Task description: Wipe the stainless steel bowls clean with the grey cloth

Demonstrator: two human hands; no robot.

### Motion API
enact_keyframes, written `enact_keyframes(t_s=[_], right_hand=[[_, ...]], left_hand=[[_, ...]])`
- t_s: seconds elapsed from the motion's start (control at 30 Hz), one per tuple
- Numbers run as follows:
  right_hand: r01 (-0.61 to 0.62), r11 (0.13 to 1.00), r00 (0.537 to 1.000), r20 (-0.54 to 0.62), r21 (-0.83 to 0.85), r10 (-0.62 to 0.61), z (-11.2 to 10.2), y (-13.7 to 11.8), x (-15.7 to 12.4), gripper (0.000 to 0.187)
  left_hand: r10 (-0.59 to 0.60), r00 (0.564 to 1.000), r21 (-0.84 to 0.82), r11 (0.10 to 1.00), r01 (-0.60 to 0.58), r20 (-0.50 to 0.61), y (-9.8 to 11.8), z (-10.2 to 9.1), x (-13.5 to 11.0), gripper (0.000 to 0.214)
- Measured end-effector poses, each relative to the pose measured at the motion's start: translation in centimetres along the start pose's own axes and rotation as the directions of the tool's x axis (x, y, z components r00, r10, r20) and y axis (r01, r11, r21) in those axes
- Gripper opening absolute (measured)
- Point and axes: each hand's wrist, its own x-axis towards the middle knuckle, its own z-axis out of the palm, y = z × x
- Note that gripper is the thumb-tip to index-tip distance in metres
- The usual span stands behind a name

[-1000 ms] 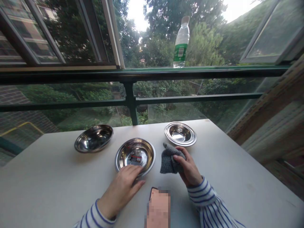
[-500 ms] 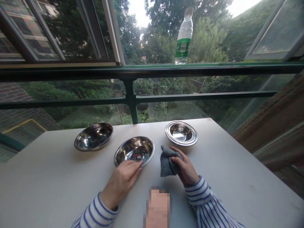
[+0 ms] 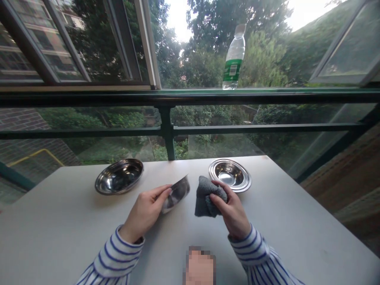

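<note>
The left hand (image 3: pixel 148 209) pinches a tilted metal bowl (image 3: pixel 178 196) near its rim, just left of the gray cloth (image 3: pixel 204 200) bunched in the right hand (image 3: pixel 234 211).

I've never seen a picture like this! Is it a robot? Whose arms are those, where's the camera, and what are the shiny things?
No robot here! These are a person's two bare hands, in striped sleeves. The camera is worn on the person's head, looking forward and down.

The left hand holds a metal bowl, tipped up. The right hand holds a grey cloth.

The other shiny things on the white table are a deep bowl on the left and a wide-rimmed dish on the right. The blocky patch at the front hides something I can't make out. Beyond the table stands a bottle with a green label.
</note>
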Motion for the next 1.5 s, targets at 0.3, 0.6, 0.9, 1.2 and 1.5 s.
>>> enact_keyframes(t_s=[0.3, 0.6, 0.9, 1.2, 1.5], right_hand=[[0.716, 0.385, 0.647, 0.347, -0.583, -0.679, 3.1, -3.8, 1.5, 0.048], [0.794, 0.102, 0.533, 0.606, -0.599, -0.591, 5.5, -4.0, 1.2, 0.050], [0.781, 0.001, 0.501, 0.625, -0.625, -0.599, 5.7, -4.1, 1.4, 0.044], [0.778, -0.026, 0.496, 0.639, -0.628, -0.588, 5.3, -4.1, 1.5, 0.040], [0.743, 0.022, 0.552, 0.593, -0.669, -0.586, 4.7, -5.0, 1.8, 0.036]], left_hand=[[-0.158, 0.986, -0.483, 0.860, 0.167, 0.061, 2.1, 0.5, 0.8, 0.032], [-0.098, 0.995, -0.537, 0.840, 0.075, -0.015, 1.7, 1.3, 1.2, 0.035], [-0.088, 0.996, -0.577, 0.812, 0.092, 0.034, 1.1, 1.7, 1.6, 0.028], [-0.116, 0.985, -0.648, 0.742, 0.172, 0.128, 0.4, 2.2, 1.5, 0.026], [-0.108, 0.973, -0.594, 0.776, 0.209, 0.201, 1.1, 2.7, 1.2, 0.027]])
